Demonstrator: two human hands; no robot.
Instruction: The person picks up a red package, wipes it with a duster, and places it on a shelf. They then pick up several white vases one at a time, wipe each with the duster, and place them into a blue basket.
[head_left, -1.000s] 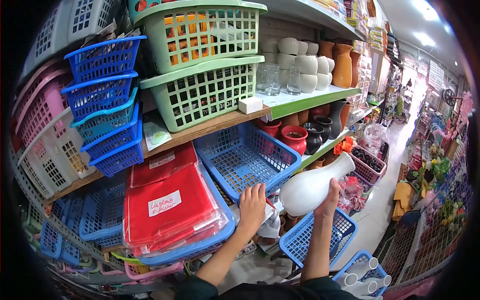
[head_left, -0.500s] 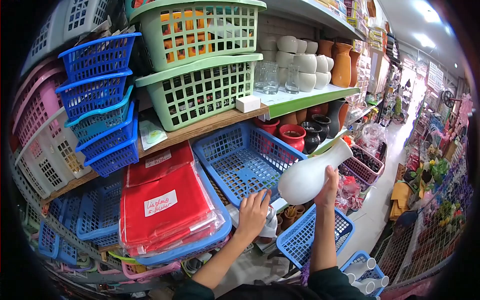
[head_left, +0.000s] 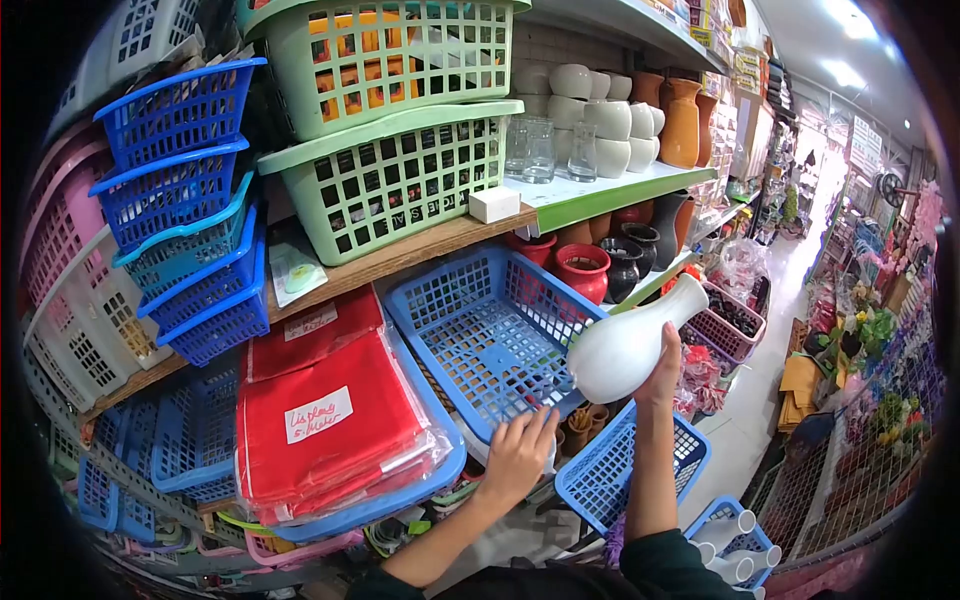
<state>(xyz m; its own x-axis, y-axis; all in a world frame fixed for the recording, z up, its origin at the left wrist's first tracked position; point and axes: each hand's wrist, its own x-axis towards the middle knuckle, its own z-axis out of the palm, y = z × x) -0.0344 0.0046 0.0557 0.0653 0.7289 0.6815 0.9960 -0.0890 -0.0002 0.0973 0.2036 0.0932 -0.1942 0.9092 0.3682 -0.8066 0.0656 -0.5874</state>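
Note:
My right hand (head_left: 660,372) is closed around a white vase (head_left: 622,345) with a rounded body and a narrower flared neck. The vase is tilted, its mouth pointing up to the right and its base toward my left hand. Lower and to the left, my left hand (head_left: 515,460) has curled fingers on what looks like a whitish cloth (head_left: 551,458), mostly hidden under the hand. It is apart from the vase, at the front rim of a large blue basket (head_left: 490,350).
Red plastic-wrapped packets (head_left: 320,410) lie left of the blue basket. A smaller blue basket (head_left: 580,490) stands below the vase, and white vases (head_left: 735,570) fill another at lower right. Green baskets (head_left: 400,180) and white pots (head_left: 610,120) occupy the shelf above.
The vase has shifted slightly right and is still in my right hand. My left hand has moved a little right and down, and less of the cloth shows. The view has turned slightly.

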